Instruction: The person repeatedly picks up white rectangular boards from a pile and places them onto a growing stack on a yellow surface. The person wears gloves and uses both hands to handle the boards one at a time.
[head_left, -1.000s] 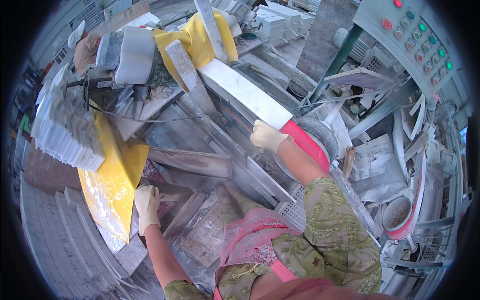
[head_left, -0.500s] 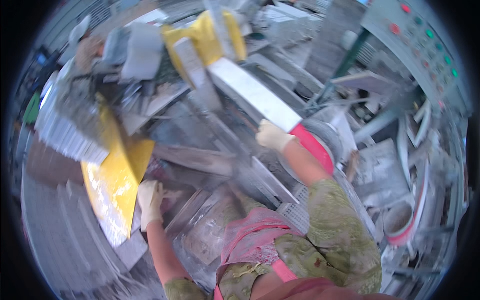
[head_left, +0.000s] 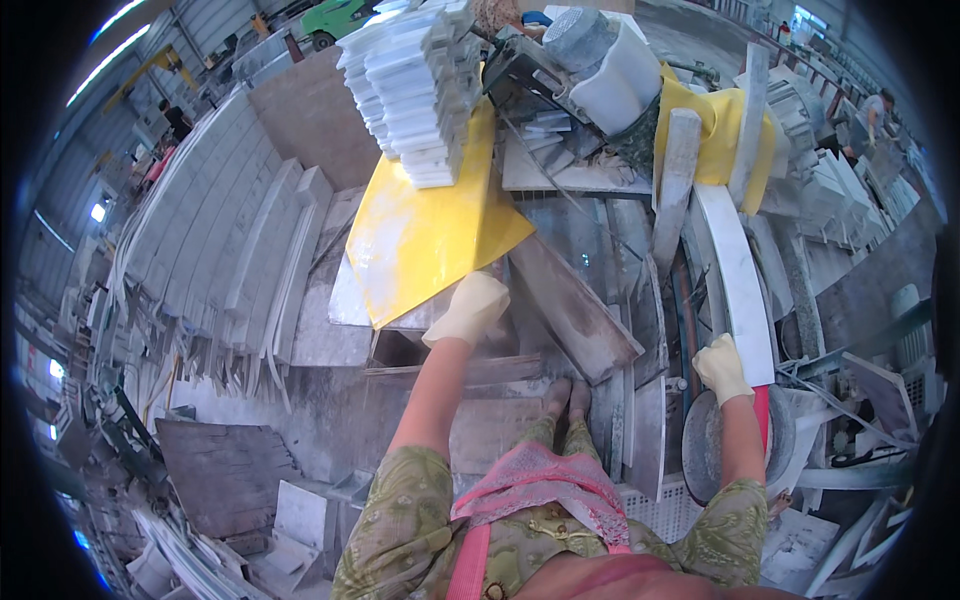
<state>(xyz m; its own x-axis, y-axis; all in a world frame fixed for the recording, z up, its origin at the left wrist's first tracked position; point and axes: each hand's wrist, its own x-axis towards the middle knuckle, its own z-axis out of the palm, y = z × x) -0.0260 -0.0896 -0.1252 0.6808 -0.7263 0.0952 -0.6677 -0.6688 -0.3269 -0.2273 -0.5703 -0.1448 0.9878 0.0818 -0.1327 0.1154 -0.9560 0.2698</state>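
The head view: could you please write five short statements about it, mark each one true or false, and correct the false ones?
1. The left hand is at the lower edge of the large yellow sheet. True.
2. The right hand is beside the long white slab. True.
3. Both hands are bare. False: both wear pale gloves.
4. The stack of white strips is beyond the left hand, farther from the person. True.
5. A red band shows at the far end of the long white slab. False: the red band shows at its near end.
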